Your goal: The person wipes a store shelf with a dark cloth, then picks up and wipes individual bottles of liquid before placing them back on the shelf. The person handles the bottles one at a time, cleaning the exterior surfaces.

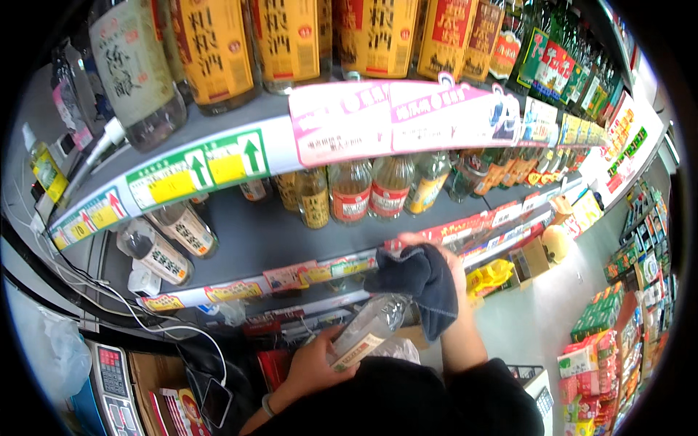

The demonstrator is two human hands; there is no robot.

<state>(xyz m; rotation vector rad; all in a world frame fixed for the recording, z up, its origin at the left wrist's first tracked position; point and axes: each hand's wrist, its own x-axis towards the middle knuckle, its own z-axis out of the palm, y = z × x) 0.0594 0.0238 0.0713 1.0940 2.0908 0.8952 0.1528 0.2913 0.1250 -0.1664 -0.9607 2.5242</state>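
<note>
My left hand (pixel 314 369) is closed around a clear bottle (pixel 372 325) with a cream label, held tilted in front of the shelves. My right hand (pixel 452 267) grips a dark grey cloth (pixel 416 280), which hangs over the bottle's upper right end. Folds of the cloth hide most of the right fingers and that end of the bottle. Just beyond my hands is the edge of the lower shelf (pixel 254 240). On it stand several bottles, among them a clear one with a red label (pixel 350 192). Two pale-labelled bottles (pixel 161 253) lean or lie at its left.
Yellow-labelled bottles (pixel 214 51) crowd the upper shelf, above pink price cards (pixel 342 123). A white cable (pixel 193 328) runs down to a phone (pixel 217 402) at lower left, near a scale (pixel 113 363). On the floor at right are a carton (pixel 529 263) and stacked packages (pixel 592 363).
</note>
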